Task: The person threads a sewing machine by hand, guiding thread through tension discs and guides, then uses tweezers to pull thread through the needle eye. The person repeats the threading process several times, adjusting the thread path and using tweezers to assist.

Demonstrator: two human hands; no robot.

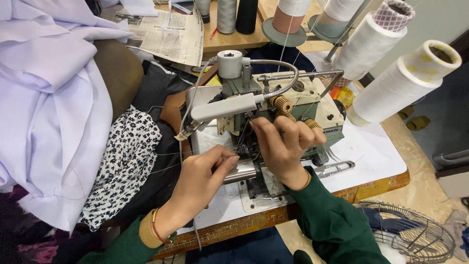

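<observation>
A green overlock sewing machine [312, 100] stands on a white table top [371, 151]. My left hand [205, 173] pinches a fine thread [168, 154] just left of the needle area, fingers closed on it. My right hand [283, 146] reaches into the machine's front by the needle, its fingertips pinched on the thread there. A grey gooseneck lamp [222, 107] hangs over both hands. Both sleeves are dark green; the left wrist wears bangles.
Large white thread cones [405, 83] stand at the right, more spools [227, 14] at the back. Thread snips [334, 168] lie right of the machine. White cloth [53, 107] and black-and-white floral fabric [124, 161] pile at the left. A wire fan guard [410, 234] sits on the floor.
</observation>
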